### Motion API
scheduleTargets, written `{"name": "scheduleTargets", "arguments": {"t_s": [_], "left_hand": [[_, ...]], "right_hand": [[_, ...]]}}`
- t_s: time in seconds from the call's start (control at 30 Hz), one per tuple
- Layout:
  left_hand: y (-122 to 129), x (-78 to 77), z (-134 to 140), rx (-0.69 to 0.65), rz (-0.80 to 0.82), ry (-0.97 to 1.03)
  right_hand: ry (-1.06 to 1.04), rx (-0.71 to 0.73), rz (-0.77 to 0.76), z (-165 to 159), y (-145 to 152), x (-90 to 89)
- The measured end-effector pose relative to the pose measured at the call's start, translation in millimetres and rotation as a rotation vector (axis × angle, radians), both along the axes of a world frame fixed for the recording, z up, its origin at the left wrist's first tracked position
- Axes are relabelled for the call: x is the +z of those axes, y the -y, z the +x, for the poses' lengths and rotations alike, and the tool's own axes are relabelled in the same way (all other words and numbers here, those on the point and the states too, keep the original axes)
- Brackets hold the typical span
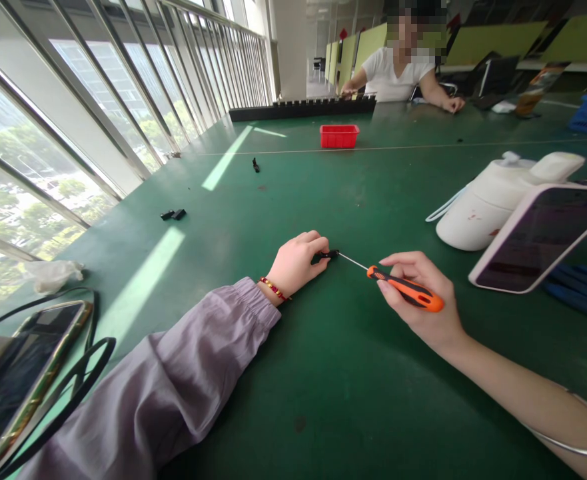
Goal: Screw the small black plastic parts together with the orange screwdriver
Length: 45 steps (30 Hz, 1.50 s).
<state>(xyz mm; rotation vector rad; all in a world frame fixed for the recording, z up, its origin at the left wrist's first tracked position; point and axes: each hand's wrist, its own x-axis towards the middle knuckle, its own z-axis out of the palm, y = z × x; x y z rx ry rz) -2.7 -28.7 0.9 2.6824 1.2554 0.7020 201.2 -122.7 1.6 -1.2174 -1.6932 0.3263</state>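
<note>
My left hand (300, 261) rests on the green table, its fingers closed on a small black part (329, 254). What kind of part this is cannot be made out, and much of it is hidden by the fingers. My right hand (423, 293) is closed around the orange and black handle of a screwdriver (408, 291). The thin metal shaft points left, and its tip meets the right end of the black part.
Small black pieces (173, 215) and another one (256, 165) lie farther left. A red bin (340, 137) stands beyond, before a long black rack (303, 109). At right are a white bottle (483, 203) and a propped phone (543, 237); another phone (33, 373) and cable lie left. A person (398, 73) sits opposite.
</note>
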Motion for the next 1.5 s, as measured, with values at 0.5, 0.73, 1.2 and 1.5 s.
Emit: {"name": "scheduleTargets", "arguments": {"t_s": [0.5, 0.73, 1.2, 1.5], "left_hand": [[0.6, 0.5, 1.7, 0.039, 0.017, -0.023], [0.7, 0.5, 2.1, 0.066, 0.014, -0.023], [2.1, 1.6, 3.1, 0.091, 0.032, -0.034], [2.9, 2.5, 3.1, 0.087, 0.031, -0.039]], "right_hand": [[-0.029, -0.004, 0.036, 0.0, 1.0, 1.0], [-0.014, -0.008, 0.031, 0.5, 1.8, 1.7], [0.044, 0.133, 0.016, -0.3, 1.5, 2.1], [0.058, 0.162, -0.015, -1.4, 1.3, 1.7]]}}
